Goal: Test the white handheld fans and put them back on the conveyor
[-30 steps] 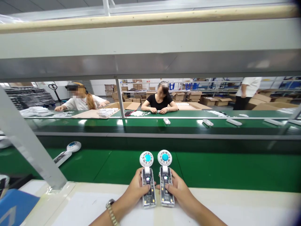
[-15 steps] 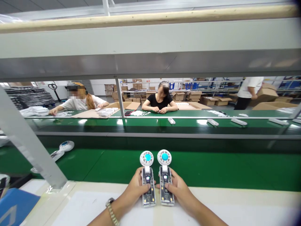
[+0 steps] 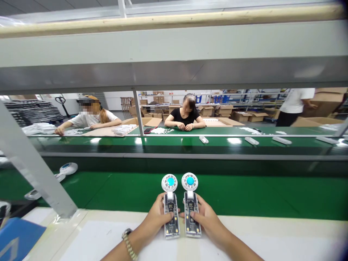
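1. At the table's (image 3: pixel 244 232) far edge, the left hand (image 3: pixel 157 217) grips one small fan (image 3: pixel 170 210), thumb on its clear handle.
2. Just beside it, the right hand (image 3: pixel 205 219) grips a second fan (image 3: pixel 191 208).
3. Both palms hide the handles' outer sides.
4. A slanted post (image 3: pixel 32 170) partly hides a third fan (image 3: pixel 65 170) on the green belt (image 3: pixel 258 195).

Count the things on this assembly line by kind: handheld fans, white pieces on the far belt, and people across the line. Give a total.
Handheld fans: 3, one in the left hand, at, one in the right hand, at, one on the near belt.
White pieces on the far belt: 4, first at.
People across the line: 3.
Total: 10.
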### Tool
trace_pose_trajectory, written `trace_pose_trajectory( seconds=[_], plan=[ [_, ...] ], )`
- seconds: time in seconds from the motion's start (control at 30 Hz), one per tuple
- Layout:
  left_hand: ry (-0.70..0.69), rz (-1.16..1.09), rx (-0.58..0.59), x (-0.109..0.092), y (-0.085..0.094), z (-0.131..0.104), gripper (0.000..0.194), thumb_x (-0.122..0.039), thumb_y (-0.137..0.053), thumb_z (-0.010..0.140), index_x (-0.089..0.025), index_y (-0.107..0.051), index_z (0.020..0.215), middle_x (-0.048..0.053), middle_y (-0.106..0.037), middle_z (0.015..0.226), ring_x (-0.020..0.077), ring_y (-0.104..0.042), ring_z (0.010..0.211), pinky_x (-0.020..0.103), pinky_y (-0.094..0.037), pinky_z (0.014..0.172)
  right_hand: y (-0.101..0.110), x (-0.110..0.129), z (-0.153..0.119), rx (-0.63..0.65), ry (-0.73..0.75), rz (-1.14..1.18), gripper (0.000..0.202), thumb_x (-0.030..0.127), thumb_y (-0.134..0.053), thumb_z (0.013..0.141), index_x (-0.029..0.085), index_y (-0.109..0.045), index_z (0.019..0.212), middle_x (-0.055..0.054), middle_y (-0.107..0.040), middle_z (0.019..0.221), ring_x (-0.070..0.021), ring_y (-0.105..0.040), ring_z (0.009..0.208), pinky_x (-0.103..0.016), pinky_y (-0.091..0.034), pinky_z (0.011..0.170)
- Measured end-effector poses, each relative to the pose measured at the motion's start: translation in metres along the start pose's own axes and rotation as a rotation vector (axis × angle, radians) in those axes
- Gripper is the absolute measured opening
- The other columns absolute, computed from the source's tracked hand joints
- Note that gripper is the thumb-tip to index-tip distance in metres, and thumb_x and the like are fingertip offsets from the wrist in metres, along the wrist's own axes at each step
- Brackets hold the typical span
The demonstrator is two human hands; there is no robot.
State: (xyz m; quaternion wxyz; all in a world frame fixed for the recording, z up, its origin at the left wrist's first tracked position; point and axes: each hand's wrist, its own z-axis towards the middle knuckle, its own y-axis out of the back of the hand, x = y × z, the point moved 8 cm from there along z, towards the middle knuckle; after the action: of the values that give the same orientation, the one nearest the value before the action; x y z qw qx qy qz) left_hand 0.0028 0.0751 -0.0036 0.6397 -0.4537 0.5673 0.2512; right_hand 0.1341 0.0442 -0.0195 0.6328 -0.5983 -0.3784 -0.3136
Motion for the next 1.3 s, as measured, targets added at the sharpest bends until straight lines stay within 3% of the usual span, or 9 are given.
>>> trace_pose_trajectory(
  seconds=[0.2, 0.33, 0.43, 0.57, 0.8, 0.9, 1.03, 1.17, 1.3],
  plan=[
    [-0.001, -0.079, -0.019, 0.000, 0.000, 0.002, 0.062, -0.024, -0.079, 0.054, -0.020, -0.045, 0.106, 0.008, -0.058, 0.100, 0.0244, -0.060, 0.089, 0.036, -0.046, 0.077, -0.007, 0.009, -0.005, -0.010, -0.041, 0.023, 0.068, 0.034, -0.078, 0.056, 0.022, -0.045, 0.114, -0.007, -0.064, 0.098, -0.0237, -0.066, 0.077, -0.038, -0.048, 0.074],
    [0.110, -0.182, -0.068, 0.000, 0.000, 0.002, 0.037, -0.043, -0.067, 0.067, -0.014, -0.057, 0.089, 0.008, -0.065, 0.082, 0.0190, -0.062, 0.072, 0.030, -0.047, 0.069, -0.013, 0.013, -0.010, 0.002, -0.169, 0.097, 0.043, 0.057, -0.053, 0.074, 0.017, -0.056, 0.089, -0.005, -0.066, 0.073, -0.0147, -0.061, 0.051, -0.026, -0.046, 0.052],
    [0.193, -0.145, -0.041, 0.003, -0.004, 0.000, 0.056, -0.062, -0.042, 0.078, -0.011, -0.060, 0.063, 0.007, -0.060, 0.050, 0.0149, -0.056, 0.051, 0.030, -0.047, 0.071, -0.012, 0.011, -0.011, -0.002, -0.232, 0.124, 0.061, 0.070, -0.029, 0.077, 0.016, -0.055, 0.072, -0.003, -0.061, 0.052, -0.0138, -0.056, 0.041, -0.023, -0.042, 0.043],
    [0.238, -0.089, -0.051, 0.011, 0.001, 0.000, 0.064, -0.068, -0.038, 0.075, -0.009, -0.062, 0.065, 0.006, -0.057, 0.042, 0.0150, -0.055, 0.044, 0.031, -0.048, 0.072, 0.000, 0.005, -0.007, -0.057, -0.289, 0.122, 0.063, 0.074, -0.027, 0.075, 0.017, -0.054, 0.068, -0.002, -0.059, 0.046, -0.0135, -0.054, 0.037, -0.023, -0.041, 0.041],
    [0.163, -0.115, -0.267, -0.002, 0.039, 0.010, 0.043, -0.050, -0.062, 0.072, -0.011, -0.055, 0.088, 0.010, -0.067, 0.074, 0.0178, -0.062, 0.061, 0.031, -0.050, 0.066, 0.067, 0.050, 0.015, -0.290, 0.042, -0.362, 0.040, 0.052, -0.066, 0.065, 0.016, -0.056, 0.078, -0.003, -0.064, 0.063, -0.0173, -0.061, 0.056, -0.027, -0.047, 0.056],
    [0.023, -0.044, -0.394, -0.023, 0.067, 0.015, 0.054, -0.032, -0.074, 0.066, -0.013, -0.048, 0.110, 0.011, -0.066, 0.091, 0.0205, -0.064, 0.079, 0.031, -0.048, 0.075, 0.099, 0.072, 0.022, -0.377, 0.258, -0.503, 0.055, 0.044, -0.074, 0.057, 0.018, -0.050, 0.100, -0.005, -0.065, 0.085, -0.0249, -0.063, 0.081, -0.036, -0.049, 0.075],
    [-0.229, 0.249, -0.532, -0.055, 0.085, 0.009, 0.065, -0.033, -0.070, 0.068, -0.020, -0.040, 0.124, 0.012, -0.053, 0.121, 0.0289, -0.045, 0.117, 0.038, -0.035, 0.097, 0.128, 0.082, 0.024, -0.521, 0.300, -0.767, 0.073, 0.048, -0.067, 0.063, 0.020, -0.036, 0.123, -0.012, -0.053, 0.120, -0.0342, -0.047, 0.114, -0.050, -0.034, 0.097],
    [-0.510, 0.621, -0.514, -0.077, 0.053, -0.010, 0.051, -0.031, -0.062, 0.076, -0.023, -0.047, 0.124, 0.007, -0.031, 0.142, 0.0268, -0.015, 0.134, 0.039, -0.010, 0.110, 0.105, 0.093, 0.011, -0.534, 0.454, -1.011, 0.057, 0.041, -0.059, 0.073, 0.020, -0.044, 0.123, -0.012, -0.043, 0.132, -0.0326, -0.030, 0.127, -0.049, -0.020, 0.106],
    [-0.606, 0.855, -0.024, -0.061, -0.014, -0.025, 0.042, -0.022, -0.057, 0.080, -0.024, -0.052, 0.122, 0.008, -0.037, 0.139, 0.0292, -0.026, 0.131, 0.043, -0.016, 0.109, 0.032, 0.071, -0.008, -0.181, 0.545, -1.065, 0.033, 0.028, -0.049, 0.082, 0.025, -0.056, 0.114, -0.010, -0.055, 0.120, -0.0288, -0.045, 0.115, -0.046, -0.030, 0.101]
  ],
)
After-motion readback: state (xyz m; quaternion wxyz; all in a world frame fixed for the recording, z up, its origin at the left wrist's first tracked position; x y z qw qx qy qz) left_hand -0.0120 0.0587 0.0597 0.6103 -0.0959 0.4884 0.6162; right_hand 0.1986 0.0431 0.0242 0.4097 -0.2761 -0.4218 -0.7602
